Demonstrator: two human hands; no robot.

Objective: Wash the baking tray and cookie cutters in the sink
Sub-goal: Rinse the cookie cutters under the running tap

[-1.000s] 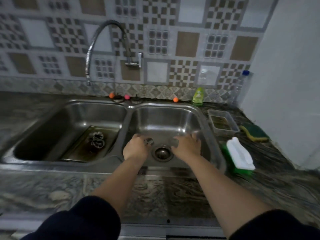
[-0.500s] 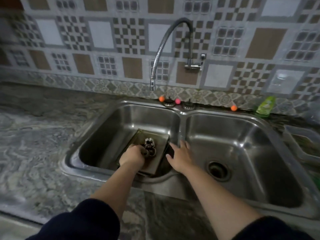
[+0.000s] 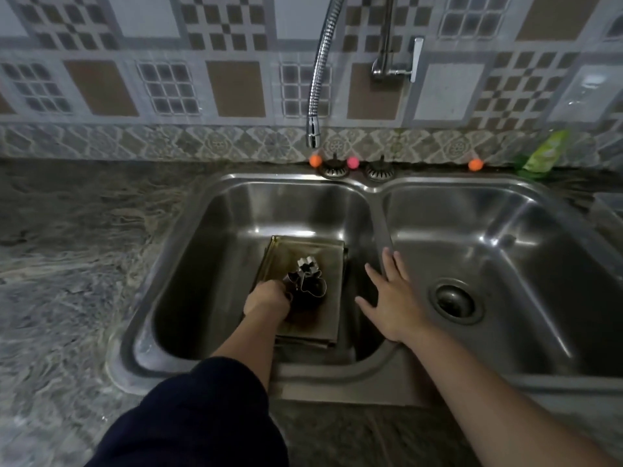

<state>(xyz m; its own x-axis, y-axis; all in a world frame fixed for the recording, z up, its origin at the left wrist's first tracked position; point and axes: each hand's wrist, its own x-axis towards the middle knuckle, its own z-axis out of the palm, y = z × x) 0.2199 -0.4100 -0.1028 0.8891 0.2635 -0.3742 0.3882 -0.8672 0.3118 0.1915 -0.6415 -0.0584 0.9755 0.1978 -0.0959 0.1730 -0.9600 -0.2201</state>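
Both hands as half a second ago: left hand (image 3: pixel 268 296) fingers curled at the cookie cutters (image 3: pixel 308 279) on the baking tray (image 3: pixel 305 246), centre frame; grasp unclear. Right hand (image 3: pixel 392 299) fingers stay spread over the sink (image 3: pixel 382 215) divider.

I see a grey marbled stone countertop (image 3: pixel 77 251) carrying a steel double sink (image 3: pixel 374 372) set into it. Along the back edge by the tiled wall lie two orange balls (image 3: pixel 315 160) (image 3: pixel 475 165) and a pink ball (image 3: pixel 352 162), two metal strainer plugs (image 3: pixel 333 171) between them, and a green bottle (image 3: pixel 542 152) at far right.
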